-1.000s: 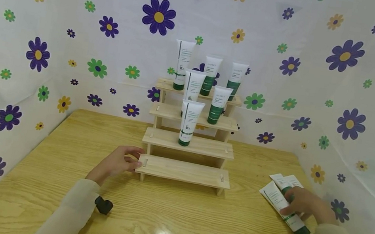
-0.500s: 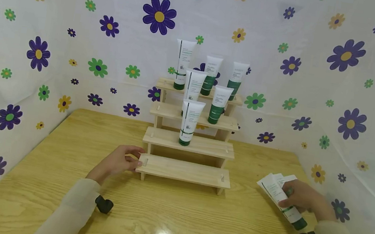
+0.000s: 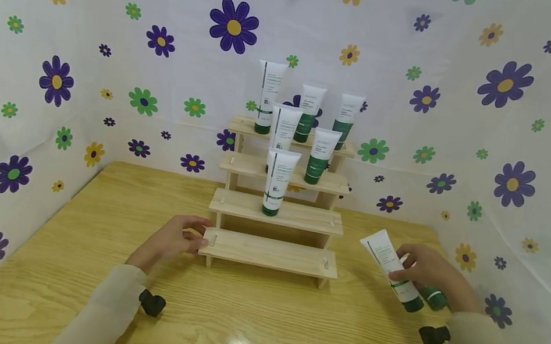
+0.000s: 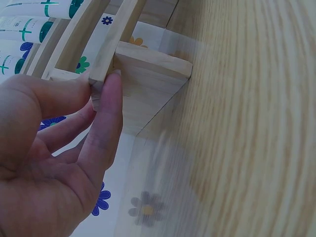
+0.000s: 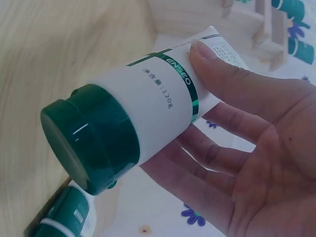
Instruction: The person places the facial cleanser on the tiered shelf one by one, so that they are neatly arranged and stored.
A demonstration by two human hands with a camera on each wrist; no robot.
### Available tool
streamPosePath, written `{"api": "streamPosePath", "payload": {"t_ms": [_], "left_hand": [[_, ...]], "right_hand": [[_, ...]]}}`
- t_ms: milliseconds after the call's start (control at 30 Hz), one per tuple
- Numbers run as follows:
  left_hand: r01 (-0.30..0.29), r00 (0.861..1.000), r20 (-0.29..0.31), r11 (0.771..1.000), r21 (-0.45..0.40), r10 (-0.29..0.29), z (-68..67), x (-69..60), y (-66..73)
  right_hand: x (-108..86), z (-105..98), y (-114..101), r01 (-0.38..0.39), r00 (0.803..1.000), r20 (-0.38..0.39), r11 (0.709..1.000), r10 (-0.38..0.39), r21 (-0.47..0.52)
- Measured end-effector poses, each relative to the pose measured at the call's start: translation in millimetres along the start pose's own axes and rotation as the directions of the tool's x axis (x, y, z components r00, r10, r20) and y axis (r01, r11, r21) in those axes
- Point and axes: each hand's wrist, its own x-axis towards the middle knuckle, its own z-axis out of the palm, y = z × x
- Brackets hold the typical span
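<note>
My left hand (image 3: pixel 173 240) pinches the left end of the lowest board of a four-step wooden display stand (image 3: pixel 269 252); the left wrist view shows thumb and fingers on that board end (image 4: pixel 106 64). To the right of the stand, my right hand (image 3: pixel 433 270) holds a white squeeze tube (image 3: pixel 386 257) by its body, tilted, with its green cap (image 5: pixel 91 138) low and toward me. Beyond the cap, partly hidden by the hand, lies another tube (image 3: pixel 433 298) on the table. A white tube (image 3: pixel 276 181) stands cap-down on the third step from the top.
Two tubes, one white (image 3: pixel 284 126) and one white-and-green (image 3: pixel 321 155), stand on the second step. Three more, including a tall white tube (image 3: pixel 268 97), stand on the top step. Flower-print cloth (image 3: pixel 174 64) walls the wooden table (image 3: pixel 212 322) at the back and sides.
My right hand has lifted one tube off the pile at the right and moved it left, toward the stand. My left hand has stayed on the lowest board.
</note>
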Motion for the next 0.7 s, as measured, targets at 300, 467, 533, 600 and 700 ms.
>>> {"api": "streamPosePath", "payload": {"t_ms": [300, 467, 533, 600, 700], "left_hand": [[0.012, 1.0, 0.001, 1.0, -0.028, -0.012, 0.9, 1.5, -1.2], [0.023, 1.0, -0.004, 1.0, -0.02, -0.023, 1.4, 2.7, -3.2], [0.027, 1.0, -0.005, 1.0, -0.016, -0.027, 1.4, 3.2, -3.9], [0.034, 0.999, -0.011, 0.999, -0.016, -0.034, 1.3, 3.5, -4.3], [0.024, 1.0, -0.009, 1.0, -0.011, -0.024, 0.6, 3.4, -4.3]], "right_hand": [[5.3, -1, -20, 0.095, 0.993, -0.076, 0.994, -0.091, 0.047], [5.4, -3, -35, 0.115, 0.988, -0.109, 0.992, -0.11, 0.046], [6.2, -3, -39, 0.129, 0.984, -0.126, 0.991, -0.124, 0.033], [7.6, -5, -43, 0.144, 0.98, -0.144, 0.989, -0.138, 0.026], [10.8, -7, -47, 0.164, 0.973, -0.17, 0.986, -0.155, 0.041]]}}
